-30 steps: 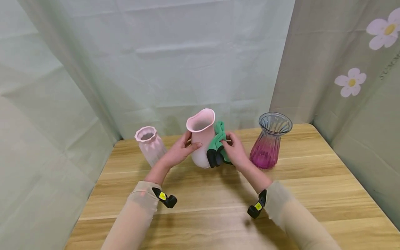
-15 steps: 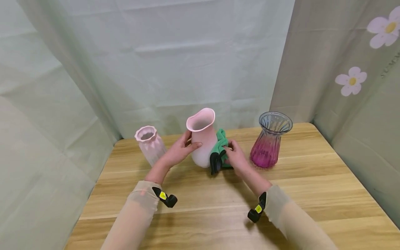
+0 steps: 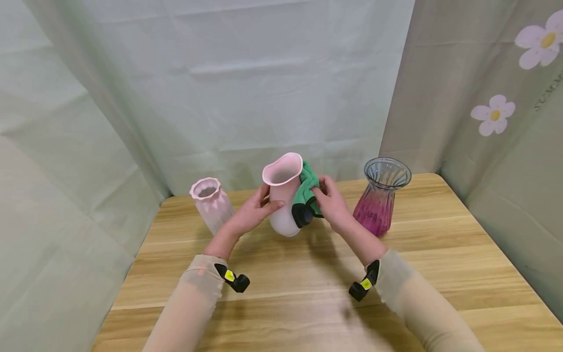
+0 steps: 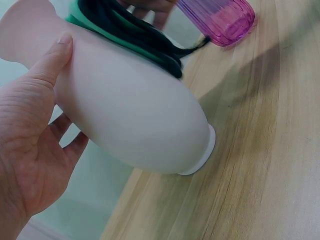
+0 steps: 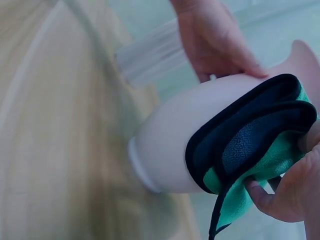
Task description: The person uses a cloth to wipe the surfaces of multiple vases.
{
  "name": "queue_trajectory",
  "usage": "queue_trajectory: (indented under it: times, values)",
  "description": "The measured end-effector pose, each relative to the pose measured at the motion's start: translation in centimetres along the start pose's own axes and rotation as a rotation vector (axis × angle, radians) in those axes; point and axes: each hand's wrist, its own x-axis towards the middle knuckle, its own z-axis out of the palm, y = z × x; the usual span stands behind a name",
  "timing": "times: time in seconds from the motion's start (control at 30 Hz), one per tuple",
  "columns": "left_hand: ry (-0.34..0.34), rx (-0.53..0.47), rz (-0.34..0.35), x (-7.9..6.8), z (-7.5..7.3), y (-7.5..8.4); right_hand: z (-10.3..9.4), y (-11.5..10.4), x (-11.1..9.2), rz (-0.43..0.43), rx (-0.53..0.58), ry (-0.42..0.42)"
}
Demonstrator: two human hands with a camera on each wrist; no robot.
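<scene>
A smooth vase, pink at its wavy rim and white below, stands on the table in the middle of the head view. My left hand grips its left side, thumb across the front and fingers behind. Against the vase's right side lies a folded green cloth with dark edging and a dark blue inner face. My right hand pinches this cloth between thumb and fingers, as the right wrist view also shows at the cloth. Part of the right fingers is hidden by the cloth.
A fluted pale pink vase stands at the left, close behind my left forearm. To the right is a ribbed glass vase, magenta below and bluish above, partly covered by my right hand. Pale curtains hang beyond the wooden table.
My right hand slid the cloth down the vase's side, then back up near the rim. The left hand and the vase have stayed in place.
</scene>
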Motion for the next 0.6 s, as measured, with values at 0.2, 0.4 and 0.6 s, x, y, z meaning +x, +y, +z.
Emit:
queue_trajectory:
  times: [0.2, 0.4, 0.6]
  values:
    - [0.002, 0.002, 0.006, 0.0, 0.2, 0.0, -0.2, -2.1, 0.4, -0.050, 0.096, -0.007]
    - [0.010, 0.017, 0.001, -0.1, 0.2, 0.1, -0.3, -2.4, 0.5, -0.064, 0.115, -0.008]
    - [0.003, 0.023, -0.005, -0.1, 0.0, 0.1, -1.2, -2.1, -0.1, -0.074, 0.091, -0.013]
